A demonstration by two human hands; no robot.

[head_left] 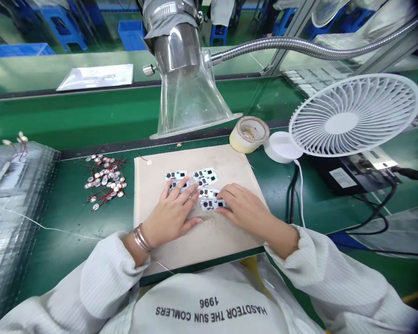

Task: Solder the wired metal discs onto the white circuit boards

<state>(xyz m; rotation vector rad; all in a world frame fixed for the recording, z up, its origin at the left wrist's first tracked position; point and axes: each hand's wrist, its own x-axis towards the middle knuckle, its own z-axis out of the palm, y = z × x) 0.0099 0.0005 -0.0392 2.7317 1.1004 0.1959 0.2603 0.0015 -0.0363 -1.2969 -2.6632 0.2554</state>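
Note:
Small white circuit boards with black parts lie in two columns on a beige board (181, 241). My left hand (172, 208) rests flat over the left column, fingers spread, partly hiding those boards. One circuit board (176, 175) shows above its fingertips. My right hand (245, 206) is at the right column, with its thumb and bent fingers around the right end of the lowest circuit board (209, 204). Just above it another circuit board (208, 193) reaches under the right fingertips. Two more circuit boards (205, 176) lie farther up, apart from that hand.
A pile of small round parts with red wires (106, 178) lies left, beside stacked clear trays (10, 199). A clear fume hood (191, 102) hangs above the far edge. A tape roll (249, 134), a white fan (355, 116) and a black box with cables (348, 174) stand right.

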